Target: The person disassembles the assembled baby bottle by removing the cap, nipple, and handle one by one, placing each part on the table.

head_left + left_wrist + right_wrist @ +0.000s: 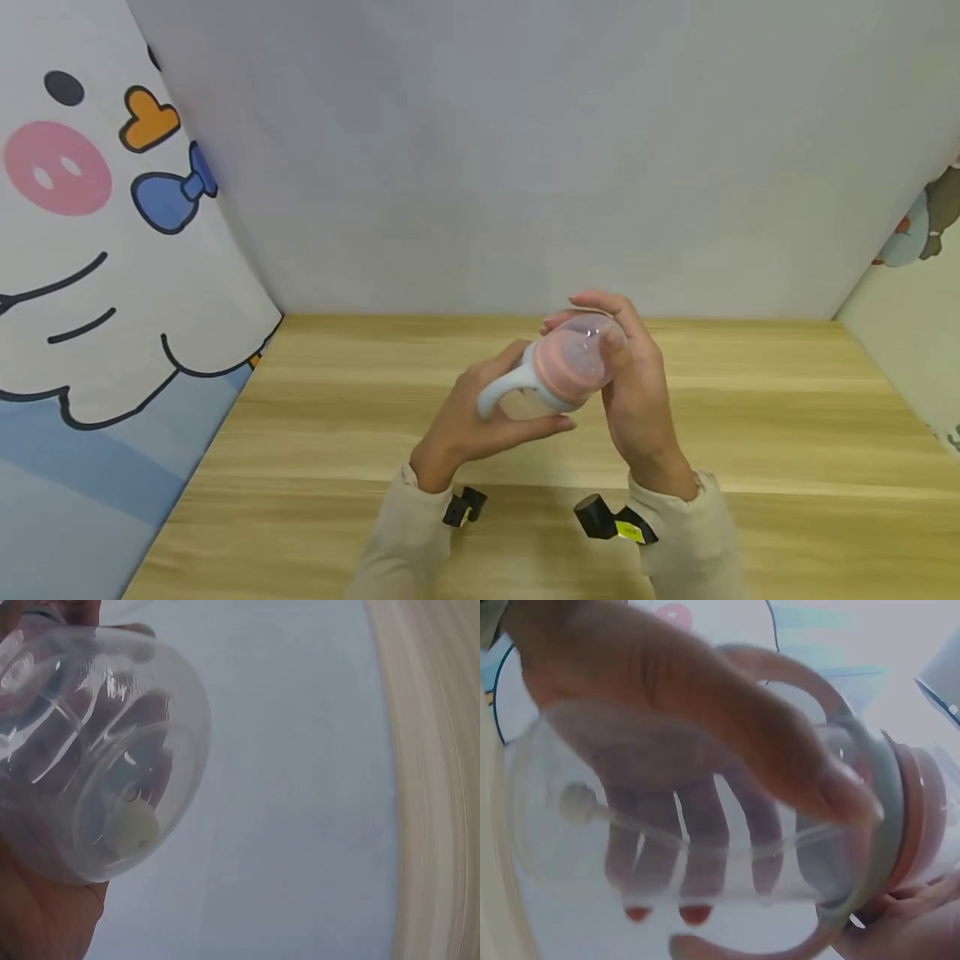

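A clear baby bottle (558, 375) with a pink collar and a pale blue handle ring is held tilted over the table, its capped end up and to the right. My left hand (476, 421) grips the body, thumb along the near side and fingers round the far side. The clear domed cap (581, 346) is in my right hand (641, 392), thumb on its front and fingers behind it. Through the wall, the right wrist view shows a straw (652, 834) ending in a pale round weight (577, 802). In the left wrist view the bottle's rounded base faces the camera.
Beneath both hands lies a light wood-grain table (337, 467). A plain pale wall (480, 167) rises behind its back edge. Cartoon-printed cloth (210, 308) hangs at the left. Small black wrist cameras (596, 517) are strapped at both sleeves.
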`<state>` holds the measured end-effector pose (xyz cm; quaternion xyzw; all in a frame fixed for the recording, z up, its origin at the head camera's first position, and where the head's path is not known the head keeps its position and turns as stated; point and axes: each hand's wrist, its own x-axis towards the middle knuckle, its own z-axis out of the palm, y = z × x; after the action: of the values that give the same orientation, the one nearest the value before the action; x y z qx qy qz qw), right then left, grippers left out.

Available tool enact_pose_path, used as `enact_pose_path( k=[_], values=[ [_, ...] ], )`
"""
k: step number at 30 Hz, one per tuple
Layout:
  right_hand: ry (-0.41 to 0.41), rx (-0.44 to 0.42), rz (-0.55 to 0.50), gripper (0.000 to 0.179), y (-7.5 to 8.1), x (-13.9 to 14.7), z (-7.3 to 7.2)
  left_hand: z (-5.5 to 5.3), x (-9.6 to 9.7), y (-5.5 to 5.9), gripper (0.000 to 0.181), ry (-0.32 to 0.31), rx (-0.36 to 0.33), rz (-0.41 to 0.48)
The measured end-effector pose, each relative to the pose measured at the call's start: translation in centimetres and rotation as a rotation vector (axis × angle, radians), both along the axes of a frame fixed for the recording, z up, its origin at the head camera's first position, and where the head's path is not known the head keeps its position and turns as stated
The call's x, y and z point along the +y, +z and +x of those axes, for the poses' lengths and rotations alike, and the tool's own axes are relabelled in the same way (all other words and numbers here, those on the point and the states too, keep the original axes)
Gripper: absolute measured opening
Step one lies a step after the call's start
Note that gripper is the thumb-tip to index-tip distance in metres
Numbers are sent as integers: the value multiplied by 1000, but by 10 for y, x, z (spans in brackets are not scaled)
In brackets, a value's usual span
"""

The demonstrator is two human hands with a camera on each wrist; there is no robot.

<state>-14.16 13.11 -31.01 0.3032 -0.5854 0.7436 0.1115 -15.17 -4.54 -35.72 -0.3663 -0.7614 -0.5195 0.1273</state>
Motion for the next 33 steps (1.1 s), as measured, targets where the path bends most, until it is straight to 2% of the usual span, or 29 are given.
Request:
enact_pose_path(
  k=[3, 5, 10, 15, 20, 24, 28, 33],
  values=[
    [-11, -32, -92, 37, -2, -10, -4, -5, -2, -3, 61, 78, 19, -11],
    [-38, -62, -125, 35, -3, -15, -4, -5, -2, -3, 61, 107, 17, -23],
    [-128, -135, -231, 42, -7, -30, -4, -4, -7, -1, 63, 192, 45, -86],
    [-197, -161, -313, 39, -13, -36, -5, -2, -5, -3, 64, 259, 97, -139],
    [-189, -152, -362, 37, -17, -38, -6, 0, -6, -2, 63, 317, 149, -192],
    [-171, -133, -384, 37, -17, -39, -6, 2, -9, 0, 61, 315, 137, -201],
    [-170, -138, -396, 35, -18, -41, -3, 6, -9, -3, 60, 298, 112, -178],
    [-209, -155, -411, 32, -17, -38, -2, 7, -3, -8, 56, 232, 55, -108]
  ],
)
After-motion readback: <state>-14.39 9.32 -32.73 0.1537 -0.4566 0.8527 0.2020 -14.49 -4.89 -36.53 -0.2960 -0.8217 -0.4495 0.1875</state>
